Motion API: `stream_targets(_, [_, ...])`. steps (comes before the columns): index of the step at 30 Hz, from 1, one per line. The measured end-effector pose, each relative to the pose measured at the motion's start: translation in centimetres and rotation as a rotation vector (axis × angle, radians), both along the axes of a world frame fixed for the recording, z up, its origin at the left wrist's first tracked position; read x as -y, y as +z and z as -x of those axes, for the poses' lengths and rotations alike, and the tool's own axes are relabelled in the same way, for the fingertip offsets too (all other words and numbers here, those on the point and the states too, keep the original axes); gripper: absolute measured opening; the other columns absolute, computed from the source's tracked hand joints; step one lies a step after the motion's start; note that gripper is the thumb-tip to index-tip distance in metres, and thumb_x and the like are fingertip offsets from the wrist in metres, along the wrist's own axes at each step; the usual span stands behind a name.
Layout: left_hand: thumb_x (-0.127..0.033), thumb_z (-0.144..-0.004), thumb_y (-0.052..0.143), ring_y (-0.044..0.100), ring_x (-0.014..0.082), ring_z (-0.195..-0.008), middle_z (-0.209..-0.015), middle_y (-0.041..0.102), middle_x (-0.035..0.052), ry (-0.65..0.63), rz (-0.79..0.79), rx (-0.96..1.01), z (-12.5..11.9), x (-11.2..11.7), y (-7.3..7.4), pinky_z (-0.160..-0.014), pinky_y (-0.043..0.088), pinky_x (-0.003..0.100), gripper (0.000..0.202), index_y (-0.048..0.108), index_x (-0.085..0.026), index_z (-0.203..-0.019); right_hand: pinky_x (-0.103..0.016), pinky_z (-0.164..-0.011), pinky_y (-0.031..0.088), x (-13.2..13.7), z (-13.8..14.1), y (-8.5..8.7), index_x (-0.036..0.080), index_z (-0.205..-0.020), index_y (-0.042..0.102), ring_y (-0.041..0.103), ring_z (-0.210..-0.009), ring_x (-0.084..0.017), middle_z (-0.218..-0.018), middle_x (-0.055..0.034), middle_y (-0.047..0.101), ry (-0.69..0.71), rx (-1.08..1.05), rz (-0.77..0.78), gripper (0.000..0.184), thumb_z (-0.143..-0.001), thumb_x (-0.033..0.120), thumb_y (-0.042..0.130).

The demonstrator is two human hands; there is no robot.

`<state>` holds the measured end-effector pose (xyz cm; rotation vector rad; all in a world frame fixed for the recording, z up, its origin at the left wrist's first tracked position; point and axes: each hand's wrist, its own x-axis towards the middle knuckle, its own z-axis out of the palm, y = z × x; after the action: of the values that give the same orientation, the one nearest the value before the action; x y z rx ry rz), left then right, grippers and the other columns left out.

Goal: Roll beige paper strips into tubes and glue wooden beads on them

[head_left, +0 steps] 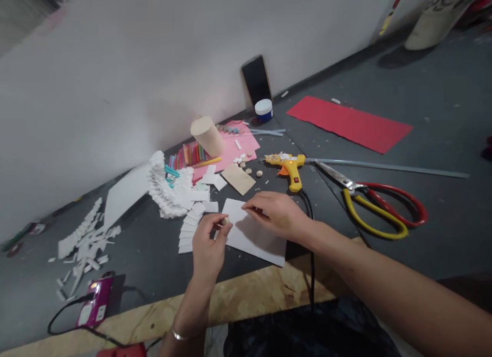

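In the head view: blue jar with white lid on, contents hidden, just in front of the phone. At upper right, pale lettered vessel, inside out of sight. Within the curve of the white ridged shape, some cyan sticks.

Pinched between thumb and forefinger of the left hand: a small pale piece, over the left edge of the white sheet. Fingertips of the right hand drawn close together above the same sheet, near its far edge; cannot tell of any hold there.

Wooden front edge of the tabletop just below the sheet, wall along the back. To the left, close by, a fan of white strips; beyond the right hand, glue gun and its black cord. Farther right, scissors, with dark tabletop between them and the red paper.
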<state>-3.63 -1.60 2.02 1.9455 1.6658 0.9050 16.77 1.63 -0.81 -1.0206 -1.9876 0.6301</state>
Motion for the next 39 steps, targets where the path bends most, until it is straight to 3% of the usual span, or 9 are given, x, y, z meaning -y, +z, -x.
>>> stream_targets(4, [-0.03,-0.086,0.061,0.06,0.0169,-0.09,-0.098,0.065,0.0051,0.013,-0.044,0.065,0.5,-2.3,0.0,-0.081,0.048,0.03,0.018,0.066,-0.02,-0.1,-0.026,-0.07,0.046,0.1,0.3,-0.3,0.016,-0.095,0.07,0.064,-0.077,-0.016,-0.085,-0.0068,0.072,0.014,0.037,-0.054,0.017,-0.089,0.016,0.053])
stream_targets(8, [-0.026,-0.081,0.064,0.062,0.0155,-0.088,-0.095,0.065,0.0048,0.033,-0.061,0.27,0.2,-5.5,-0.4,-0.08,0.05,0.029,0.037,0.059,-0.019,-0.117,-0.025,-0.068,0.047,0.0,0.6,-0.7,0.016,-0.094,0.07,0.065,-0.075,-0.016,-0.083,-0.0059,0.072,0.001,0.033,-0.076,0.017,-0.09,0.018,0.053])
stream_targets(11, [-0.026,-0.079,0.064,0.063,0.0157,-0.086,-0.093,0.065,0.0052,0.014,-0.064,0.307,-0.9,-7.7,-0.5,-0.079,0.051,0.029,0.032,0.06,-0.017,-0.109,-0.026,-0.071,0.047,-0.2,0.7,-0.8,0.018,-0.094,0.07,0.064,-0.076,-0.016,-0.084,-0.0052,0.072,-0.023,0.051,-0.055,0.017,-0.091,0.018,0.053])
stream_targets(14, [-0.029,-0.081,0.063,0.063,0.0161,-0.082,-0.09,0.068,0.0046,-0.039,-0.048,0.19,-2.0,-9.2,-0.1,-0.077,0.049,0.029,0.018,0.063,-0.017,-0.095,-0.032,-0.079,0.048,-0.5,0.5,-0.7,0.017,-0.095,0.071,0.062,-0.085,-0.02,-0.091,-0.0071,0.072,-0.136,0.149,-0.045,0.018,-0.09,0.017,0.054])
stream_targets(17, [-0.031,-0.083,0.062,0.061,0.0159,-0.075,-0.085,0.068,0.0029,-0.049,-0.072,0.025,-2.6,-10.6,0.1,-0.073,0.047,0.029,0.013,0.064,-0.018,-0.087,-0.039,-0.092,0.044,-0.6,0.2,-0.7,0.017,-0.11,0.069,0.055,-0.103,-0.027,-0.114,-0.0117,0.067,-0.254,0.282,-0.029,0.025,-0.088,0.019,0.057])
stream_targets(21, [-0.021,-0.081,0.063,0.059,0.0167,-0.079,-0.089,0.067,0.0035,-0.121,-0.134,-0.109,-3.3,-12.4,0.0,-0.074,0.047,0.029,0.009,0.064,-0.019,-0.09,-0.047,-0.097,0.04,-0.3,0.4,-1.1,0.02,-0.128,0.06,0.048,-0.119,-0.032,-0.135,-0.0155,0.054,-0.262,0.399,0.027,0.043,-0.086,0.029,0.062])
stream_targets(28, [-0.013,-0.082,0.059,0.061,0.0197,-0.087,-0.099,0.068,0.0066,-0.166,-0.13,-0.258,-5.1,-15.1,-0.7,-0.084,0.048,0.033,0.021,0.064,-0.018,-0.101,-0.047,-0.098,0.038,0.0,0.9,-1.1,0.019,-0.124,0.062,0.047,-0.121,-0.033,-0.135,-0.0137,0.054,-0.194,0.454,0.089,0.041,-0.087,0.035,0.06])
stream_targets(33, [-0.005,-0.083,0.047,0.061,0.0213,-0.102,-0.112,0.067,0.0099,-0.183,-0.107,-0.304,-4.8,-16.0,-1.8,-0.092,0.048,0.035,0.039,0.059,-0.015,-0.118,-0.047,-0.1,0.038,-0.2,1.0,-0.9,0.018,-0.122,0.062,0.047,-0.122,-0.033,-0.135,-0.0137,0.055,-0.196,0.46,0.11,0.041,-0.086,0.036,0.061])
stream_targets(39, [-0.003,-0.085,0.043,0.058,0.0224,-0.106,-0.112,0.068,0.0086,-0.318,-0.1,-0.383,-3.3,-16.2,-2.4,-0.098,0.044,0.038,0.036,0.067,-0.018,-0.108,-0.048,-0.099,0.039,-0.1,1.0,-0.9,0.018,-0.123,0.061,0.046,-0.122,-0.033,-0.133,-0.0128,0.057,-0.189,0.456,0.095,0.041,-0.087,0.035,0.06])
